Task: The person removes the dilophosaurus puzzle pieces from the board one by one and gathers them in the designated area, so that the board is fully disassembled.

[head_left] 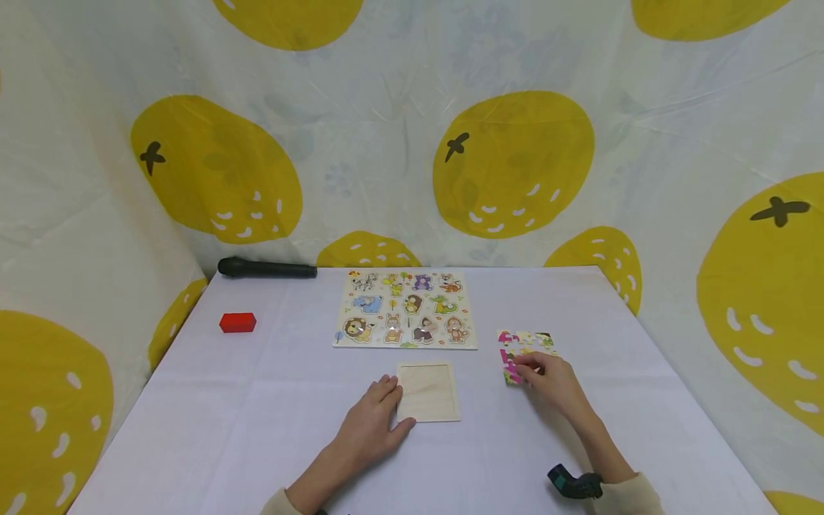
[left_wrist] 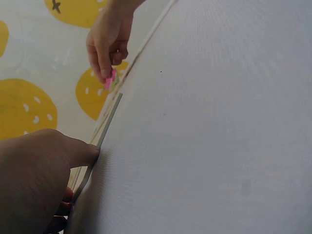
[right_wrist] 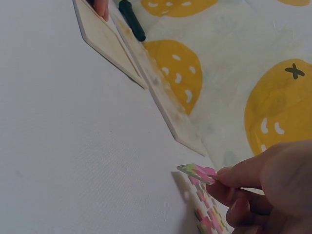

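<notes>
In the head view, my left hand point(head_left: 370, 423) rests at the left side of a small square wooden puzzle tray point(head_left: 428, 392). Its fingertips touch the left rim, and its thumb lies at the near left corner. Farther right, my right hand point(head_left: 555, 383) pinches a pink and green jigsaw piece point(right_wrist: 197, 171) between thumb and fingertips. The right wrist view shows this piece raised above the other jigsaw pieces point(right_wrist: 209, 207), which lie grouped on the table. My right hand partly covers that colourful group in the head view.
Behind the tray lies an animal picture board point(head_left: 405, 310). A black microphone point(head_left: 267, 269) lies along the back edge, and a red block point(head_left: 237, 322) sits at the left. The white-covered table point(head_left: 277, 422) meets a fruit-patterned cloth at the back.
</notes>
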Demonstrator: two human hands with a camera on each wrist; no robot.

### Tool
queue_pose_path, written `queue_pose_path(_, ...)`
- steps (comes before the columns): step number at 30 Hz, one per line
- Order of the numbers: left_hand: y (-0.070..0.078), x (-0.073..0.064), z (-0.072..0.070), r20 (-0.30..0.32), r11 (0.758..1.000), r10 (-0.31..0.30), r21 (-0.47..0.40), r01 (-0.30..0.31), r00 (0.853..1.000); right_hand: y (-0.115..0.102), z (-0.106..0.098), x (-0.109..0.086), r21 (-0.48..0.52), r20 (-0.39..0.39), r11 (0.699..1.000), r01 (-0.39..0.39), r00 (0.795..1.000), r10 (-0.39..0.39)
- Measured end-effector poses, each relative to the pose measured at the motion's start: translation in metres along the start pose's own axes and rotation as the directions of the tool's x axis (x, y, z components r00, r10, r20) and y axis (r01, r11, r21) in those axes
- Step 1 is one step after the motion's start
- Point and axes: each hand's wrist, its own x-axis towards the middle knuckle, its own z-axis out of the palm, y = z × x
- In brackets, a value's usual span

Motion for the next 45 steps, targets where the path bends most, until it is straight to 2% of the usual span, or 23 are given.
queue_pose_path(9, 0.0, 0.0, 0.0, 0.006, 1.0, -0.008, 0.0, 0.008, 1.0, 0.009, 0.004, 0.0, -0.076, 0.002, 0.997, 0.003, 1.0, -0.003)
queue_pose_path(16, -0.002, 0.0, 0.001, 0.003, 1.0, -0.001, 0.003, 0.001, 1.0, 0.008, 0.006, 0.0, -0.1, -0.011, 0.995, 0.017, 1.0, -0.018)
queue_pose_path(23, -0.002, 0.001, 0.002, 0.015, 1.0, -0.01, 0.011, 0.01, 1.0, 0.002, 0.008, -0.001, -0.137, 0.054, 0.99, -0.017, 0.998, 0.025)
queue_pose_path(30, -0.003, 0.001, -0.003, 0.038, 1.0, -0.018, 0.018, 0.017, 0.999, -0.001, 0.01, -0.001, -0.177, 0.07, 0.984, -0.023, 0.997, 0.036)
queue_pose_path(35, -0.006, 0.008, -0.012, 0.079, 0.999, -0.037, -0.026, 0.039, 0.996, -0.01, 0.005, 0.002, -0.178, 0.042, 0.983, 0.038, 0.999, -0.031)
queue_pose_path(40, -0.008, 0.021, -0.025, 0.108, 0.994, -0.066, -0.08, 0.075, 0.992, -0.024, -0.003, 0.01, -0.159, -0.008, 0.981, 0.114, 0.993, -0.117)
queue_pose_path(45, -0.008, 0.037, -0.042, 0.086, 0.991, -0.104, -0.073, 0.11, 0.991, -0.047, -0.009, 0.019, -0.13, -0.037, 0.98, 0.152, 0.987, -0.158)
